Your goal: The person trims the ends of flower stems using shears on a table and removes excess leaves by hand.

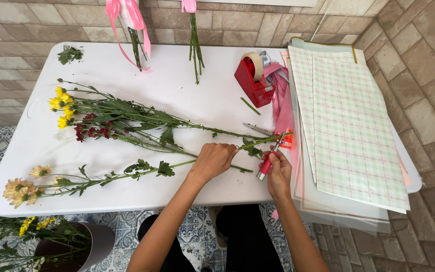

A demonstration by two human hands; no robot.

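My left hand [212, 160] pinched long green flower stem [177, 164]; my right hand [277, 168] squeezed red-handled metal shears [273, 157] at stem end just beyond. Trimming step; clean cut needed firm squeeze.

Red tape dispenser [253, 79], stacked plaid wrapping sheets [353, 126], pink ribbons [280, 100], yellow and red flowers [81, 118] on the white table [187, 90].

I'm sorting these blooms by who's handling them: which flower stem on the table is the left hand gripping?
The pale orange daisy stem, lying nearest the table's front edge; the left hand grips it, while the yellow and red stems lie untouched behind.
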